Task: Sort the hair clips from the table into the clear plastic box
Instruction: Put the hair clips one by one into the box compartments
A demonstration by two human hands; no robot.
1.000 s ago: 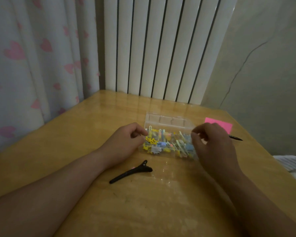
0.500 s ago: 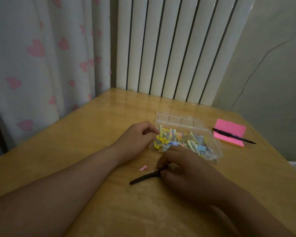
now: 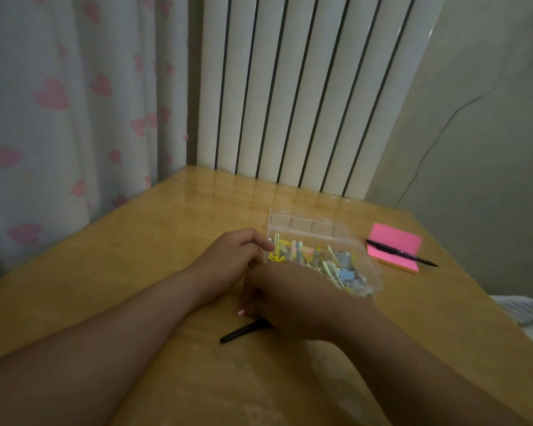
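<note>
The desk (image 3: 154, 256) is wood with a shiny varnish, and the smooth white radiator (image 3: 290, 87) reflects in it. The box (image 3: 305, 224) is clear glossy plastic, and the little clips (image 3: 308, 256) inside look plastic too. The black hair clip (image 3: 240, 332) looks matt. The pink pad (image 3: 394, 241) is paper and the curtain (image 3: 74, 118) is soft cloth.

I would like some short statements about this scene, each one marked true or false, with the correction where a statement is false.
1. The black pen lies on the pink sticky-note pad. True.
2. The clear plastic box is empty. False: it holds many small colourful clips.
3. The long black hair clip lies inside the box. False: it lies on the wooden table, partly under the right hand.
4. The left hand is at the box's left end. True.
</note>
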